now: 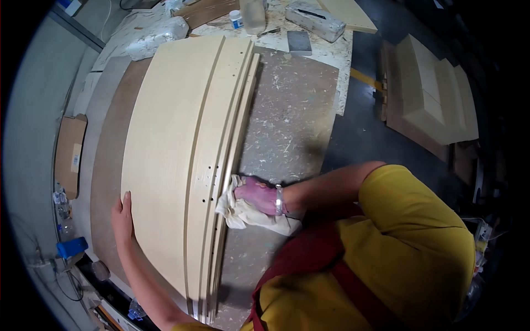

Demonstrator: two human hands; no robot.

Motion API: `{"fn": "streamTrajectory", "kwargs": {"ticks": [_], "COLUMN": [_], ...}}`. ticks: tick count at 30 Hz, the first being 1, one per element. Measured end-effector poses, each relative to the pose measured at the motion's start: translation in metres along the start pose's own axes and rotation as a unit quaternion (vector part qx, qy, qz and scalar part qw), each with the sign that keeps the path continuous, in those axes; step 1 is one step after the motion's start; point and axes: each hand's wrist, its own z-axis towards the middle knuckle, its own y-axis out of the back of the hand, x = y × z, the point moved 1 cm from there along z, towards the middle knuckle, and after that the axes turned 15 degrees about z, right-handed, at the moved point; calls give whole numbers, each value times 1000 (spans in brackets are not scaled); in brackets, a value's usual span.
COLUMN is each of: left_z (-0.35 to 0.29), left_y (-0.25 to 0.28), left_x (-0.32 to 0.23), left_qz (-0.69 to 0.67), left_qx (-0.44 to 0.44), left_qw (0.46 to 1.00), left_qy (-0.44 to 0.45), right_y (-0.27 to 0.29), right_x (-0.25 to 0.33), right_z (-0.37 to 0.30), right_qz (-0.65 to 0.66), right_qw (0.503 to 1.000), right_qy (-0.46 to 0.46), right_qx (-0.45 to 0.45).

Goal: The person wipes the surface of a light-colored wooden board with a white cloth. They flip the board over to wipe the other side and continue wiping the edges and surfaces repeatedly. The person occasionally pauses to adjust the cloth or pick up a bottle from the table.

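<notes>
The stack of pale wooden panels (176, 160) lay flat on the chipboard workbench (292, 105), and everything else is placed against it. At its near left edge the left hand (122, 216) lay flat and open, fingers pointing away along the rim, holding nothing and only steadying the top board. Against the stack's right edge, about mid-length, the right hand (255, 194) was closed around a crumpled white cloth (243, 212), pressing it into the stepped, grooved edge where small drilled holes showed; the forearm came in across the body from the right, wrist bent toward the stack, a bracelet at the wrist.

The panels sat staggered rather than flush, so a hard sideways push with the cloth could probably have slid the upper boards leftward, with just one flat palm to check them. The cloth might also have snagged on a sharp edge or hole.

Beyond the stack's far end stood a small white jar (236, 19), a grey block (299, 42) and a wrapped white bundle (157, 34). Well to its right, pale foam-like blocks (436, 94) sat on the dark floor.
</notes>
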Motion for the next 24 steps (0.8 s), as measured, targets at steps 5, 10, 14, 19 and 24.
{"fn": "streamTrajectory", "kwargs": {"ticks": [5, 10, 14, 19, 24], "left_z": [17, 18, -13, -105, -208], "left_y": [9, 18, 48, 92, 59], "left_x": [24, 14, -4, -95, -143], "left_qz": [1, 160, 42, 302, 386], "left_qx": [-57, -111, -219, -281, -372], "left_qw": [998, 980, 975, 910, 842], "left_qy": [-6, 33, 5, -41, -58], "right_y": [-21, -19, 27, 4, -15], "right_x": [9, 30, 24, 57, 72], "right_z": [27, 26, 52, 19, -10], "right_qz": [-152, -231, -282, -73, -71], "right_qw": [984, 971, 952, 976, 969], "right_qy": [-28, -35, -56, -130, -77], "right_qx": [-88, 41, 102, 161, 224]}}
